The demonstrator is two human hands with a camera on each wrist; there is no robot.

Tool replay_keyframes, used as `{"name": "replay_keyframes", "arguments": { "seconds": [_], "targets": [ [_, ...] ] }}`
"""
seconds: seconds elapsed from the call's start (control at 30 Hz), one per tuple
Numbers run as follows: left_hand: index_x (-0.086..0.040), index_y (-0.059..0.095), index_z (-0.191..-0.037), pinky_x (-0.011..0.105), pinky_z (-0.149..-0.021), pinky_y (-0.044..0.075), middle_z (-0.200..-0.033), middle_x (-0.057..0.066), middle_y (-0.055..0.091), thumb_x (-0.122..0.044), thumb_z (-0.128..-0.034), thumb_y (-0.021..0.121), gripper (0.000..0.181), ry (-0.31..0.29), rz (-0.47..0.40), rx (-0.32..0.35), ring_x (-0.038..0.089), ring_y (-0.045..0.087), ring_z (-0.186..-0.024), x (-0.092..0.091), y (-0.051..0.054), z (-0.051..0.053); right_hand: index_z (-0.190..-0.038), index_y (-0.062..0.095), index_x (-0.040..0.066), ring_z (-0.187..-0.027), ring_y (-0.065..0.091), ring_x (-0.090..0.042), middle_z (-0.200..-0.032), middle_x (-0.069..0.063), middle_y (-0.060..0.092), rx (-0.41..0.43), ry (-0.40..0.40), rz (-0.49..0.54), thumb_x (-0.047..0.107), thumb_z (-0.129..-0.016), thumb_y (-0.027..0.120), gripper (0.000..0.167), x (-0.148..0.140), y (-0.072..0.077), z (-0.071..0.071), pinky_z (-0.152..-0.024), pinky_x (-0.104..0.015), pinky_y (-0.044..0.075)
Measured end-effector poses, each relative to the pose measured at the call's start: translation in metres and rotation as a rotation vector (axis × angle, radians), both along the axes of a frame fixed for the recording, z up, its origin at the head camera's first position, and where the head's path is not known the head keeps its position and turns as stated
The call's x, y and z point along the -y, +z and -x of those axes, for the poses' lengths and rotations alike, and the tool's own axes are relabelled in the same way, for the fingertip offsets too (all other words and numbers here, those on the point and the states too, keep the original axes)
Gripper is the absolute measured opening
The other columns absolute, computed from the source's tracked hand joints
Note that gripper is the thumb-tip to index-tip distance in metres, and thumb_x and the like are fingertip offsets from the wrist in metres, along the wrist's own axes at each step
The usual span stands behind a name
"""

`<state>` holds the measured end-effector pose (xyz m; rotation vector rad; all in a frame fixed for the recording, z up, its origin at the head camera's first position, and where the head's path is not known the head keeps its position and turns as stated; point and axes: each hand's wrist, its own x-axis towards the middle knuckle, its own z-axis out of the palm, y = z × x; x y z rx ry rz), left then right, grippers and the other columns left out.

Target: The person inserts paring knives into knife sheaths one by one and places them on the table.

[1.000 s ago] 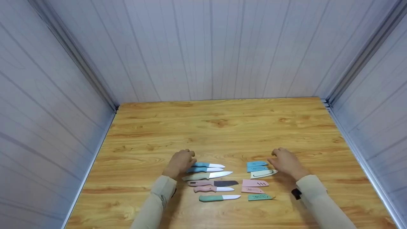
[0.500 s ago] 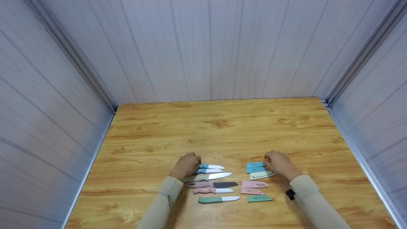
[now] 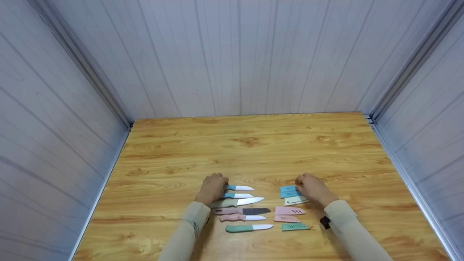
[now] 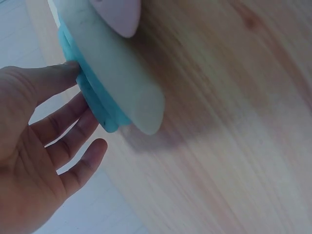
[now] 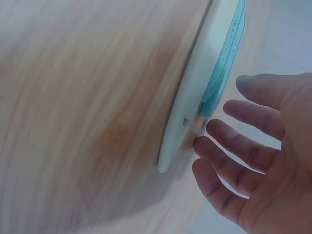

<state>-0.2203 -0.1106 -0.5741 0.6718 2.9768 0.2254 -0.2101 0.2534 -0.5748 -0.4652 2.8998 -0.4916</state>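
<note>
My left hand (image 3: 212, 186) pinches the handle of the farthest blue paring knife (image 3: 244, 188), whose white blade points right. In the left wrist view, the thumb lies on one side of the blue handle (image 4: 105, 114) and fingers on the other. Just nearer lie a second blue knife (image 3: 242, 195) and a beige-handled knife (image 3: 250, 201). My right hand (image 3: 312, 186) hovers at the right end of two blue knife sheaths (image 3: 288, 189). In the right wrist view its slightly bent fingers stay apart from the blue sheaths (image 5: 225, 68) and the white sheath (image 5: 192, 92).
Nearer me lie a pink knife with a dark blade (image 3: 255, 211), a smaller pink knife (image 3: 253, 218) and a green knife (image 3: 241, 228). Right of them are two pink sheaths (image 3: 289, 210) and a green sheath (image 3: 294, 227). Pale panels (image 3: 239, 65) wall the wooden table (image 3: 246, 141).
My left hand has moved right onto the farthest blue knife and pinched it; that knife now lies farther from the second blue one. My right hand has moved left toward the blue sheaths.
</note>
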Motion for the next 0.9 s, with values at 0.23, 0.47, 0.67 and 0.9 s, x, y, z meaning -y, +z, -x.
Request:
{"name": "replay_keyframes", "arguments": {
  "seconds": [0.23, 0.47, 0.67, 0.9],
  "targets": [
    [-0.01, 0.062, -0.096, 0.044, -0.072, 0.046, -0.086, 0.006, 0.057, -0.012, -0.0934, 0.059, 0.004, 0.049, -0.008, 0.037, 0.027, 0.056, -0.084, 0.0, -0.001, 0.002, -0.107, 0.066, 0.004, -0.084, 0.056, -0.022, -0.093, -0.006, 0.056, 0.015, 0.004, -0.014, 0.016, -0.09, 0.064, 0.021, 0.002, 0.001, 0.0, -0.076, -0.044, 0.047],
    [-0.006, 0.051, -0.099, 0.043, -0.066, 0.048, -0.082, 0.009, 0.058, -0.002, -0.0902, 0.057, 0.012, 0.087, -0.113, 0.076, 0.027, 0.059, -0.076, 0.007, 0.002, -0.002, -0.109, 0.066, 0.005, -0.086, 0.056, -0.023, -0.095, -0.007, 0.056, 0.032, 0.007, -0.021, 0.019, -0.09, 0.065, 0.023, 0.003, -0.002, 0.001, -0.077, -0.044, 0.047],
    [-0.006, 0.046, -0.104, 0.038, -0.062, 0.044, -0.079, 0.005, 0.053, -0.007, -0.0951, 0.048, 0.009, 0.205, -0.378, 0.189, 0.02, 0.05, -0.066, 0.019, 0.009, -0.008, -0.107, 0.067, 0.005, -0.085, 0.056, -0.022, -0.094, -0.006, 0.057, 0.004, 0.027, -0.015, 0.017, -0.089, 0.067, 0.021, 0.005, -0.004, 0.001, -0.076, -0.043, 0.047],
    [-0.007, 0.046, -0.108, 0.03, -0.05, 0.037, -0.07, 0.002, 0.053, -0.01, -0.0956, 0.041, 0.014, 0.259, -0.577, 0.264, 0.015, 0.046, -0.055, 0.021, 0.016, -0.019, -0.099, 0.067, 0.006, -0.081, 0.056, -0.022, -0.089, -0.005, 0.056, -0.024, 0.034, -0.012, 0.013, -0.088, 0.068, 0.013, 0.007, -0.006, 0.001, -0.073, -0.041, 0.048]
  ]
}}
